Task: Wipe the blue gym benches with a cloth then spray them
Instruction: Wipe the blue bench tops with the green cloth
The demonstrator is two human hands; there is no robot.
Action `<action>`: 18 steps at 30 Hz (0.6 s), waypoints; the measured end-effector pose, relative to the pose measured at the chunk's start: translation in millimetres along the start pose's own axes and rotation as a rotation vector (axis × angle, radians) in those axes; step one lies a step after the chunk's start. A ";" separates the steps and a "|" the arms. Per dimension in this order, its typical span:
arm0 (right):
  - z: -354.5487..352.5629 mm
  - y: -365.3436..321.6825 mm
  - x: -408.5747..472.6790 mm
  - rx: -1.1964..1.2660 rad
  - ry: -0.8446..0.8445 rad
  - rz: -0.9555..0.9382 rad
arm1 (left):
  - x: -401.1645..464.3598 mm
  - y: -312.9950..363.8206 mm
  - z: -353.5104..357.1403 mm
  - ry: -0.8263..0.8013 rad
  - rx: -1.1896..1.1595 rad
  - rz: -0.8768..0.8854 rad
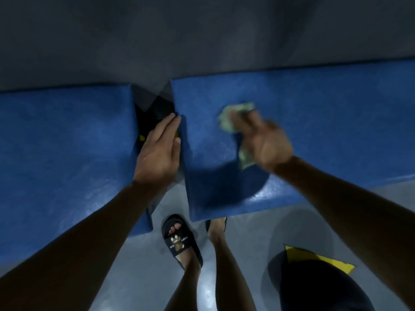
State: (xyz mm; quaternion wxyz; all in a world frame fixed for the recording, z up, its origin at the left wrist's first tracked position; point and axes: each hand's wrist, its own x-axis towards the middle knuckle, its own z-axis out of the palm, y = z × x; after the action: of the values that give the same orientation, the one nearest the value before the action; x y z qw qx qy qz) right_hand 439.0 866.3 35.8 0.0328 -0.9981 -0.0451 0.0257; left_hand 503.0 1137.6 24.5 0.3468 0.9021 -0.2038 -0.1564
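The cloth is gripped by the blurred right hand on the right worktop, whose left edge is braced by the flat, open left hand.

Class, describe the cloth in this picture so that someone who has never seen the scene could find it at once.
Two blue benches stand end to end with a gap between them; look at the right bench. On its top, near the gap end, the right hand presses a crumpled cloth against the pad. It is pale green, the only light, soft thing on the blue surface.
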 end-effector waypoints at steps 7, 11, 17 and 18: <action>9.1 -44.2 41.0 0.318 0.038 0.942 | 11.9 -2.2 6.7 -0.017 0.035 -0.011; 3.6 -97.5 41.4 0.133 -0.047 0.173 | 19.8 -1.9 6.0 -0.026 0.078 -0.033; -9.7 67.3 46.2 0.092 -0.028 0.451 | 26.6 -6.1 5.6 -0.043 0.060 -0.027; -14.2 78.5 46.4 0.108 -0.013 0.627 | 26.7 -6.5 6.3 -0.042 0.060 -0.037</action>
State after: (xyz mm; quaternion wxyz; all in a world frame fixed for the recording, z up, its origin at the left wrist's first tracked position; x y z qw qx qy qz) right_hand 492.9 791.7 42.4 0.0761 -0.9600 0.2659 0.0431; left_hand 525.2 1125.8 11.8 0.3121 0.9122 -0.1991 -0.1756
